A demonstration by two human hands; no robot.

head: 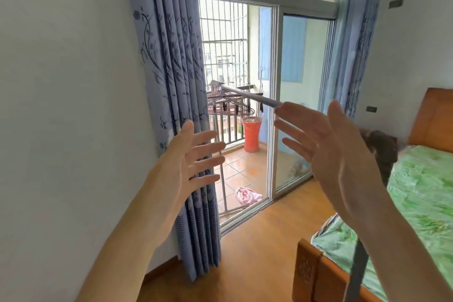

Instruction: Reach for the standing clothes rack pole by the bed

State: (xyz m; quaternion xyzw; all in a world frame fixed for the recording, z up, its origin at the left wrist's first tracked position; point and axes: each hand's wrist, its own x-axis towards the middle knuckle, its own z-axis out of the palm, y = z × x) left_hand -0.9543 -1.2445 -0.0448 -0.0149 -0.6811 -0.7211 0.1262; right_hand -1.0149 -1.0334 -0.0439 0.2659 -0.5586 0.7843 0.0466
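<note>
One wide-angle view from the person's head looks forward and slightly down across a bedroom toward the balcony door [245,105] at frame centre. Both hands rise close to the lens in the lower half. The wall fills the left, the bed [416,203] the lower right.

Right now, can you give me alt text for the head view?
Two open hands, left hand and right hand, are raised with fingers spread, holding nothing, before an open balcony door. A blue curtain hangs left; hangers crowd a rail outside, and a green-covered bed stands right.
</note>
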